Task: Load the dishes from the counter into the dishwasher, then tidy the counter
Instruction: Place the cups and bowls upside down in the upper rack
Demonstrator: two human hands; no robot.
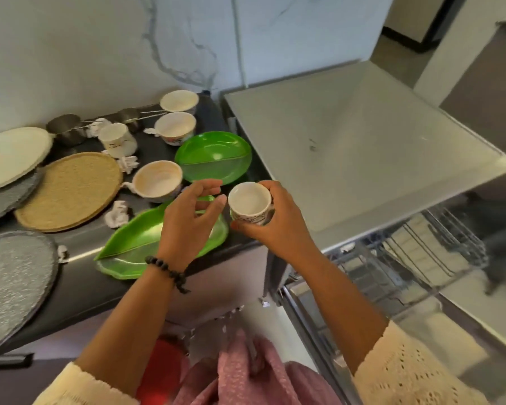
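The right hand (pixel 278 217) holds a small patterned cup (pixel 250 203) upright by its side, just past the right end of the dark counter (pixel 79 276); the cup looks empty. The left hand (pixel 187 217) hovers beside it with fingers loosely spread, holding nothing, above a green leaf-shaped plate (pixel 135 244). Behind are a second green plate (pixel 214 156), a stained cup (pixel 157 179), crumpled tissue pieces (pixel 117 214) and a woven mat (pixel 69 190). At the right, the dishwasher rack (pixel 406 258) stands pulled out; it is blurred, probably empty.
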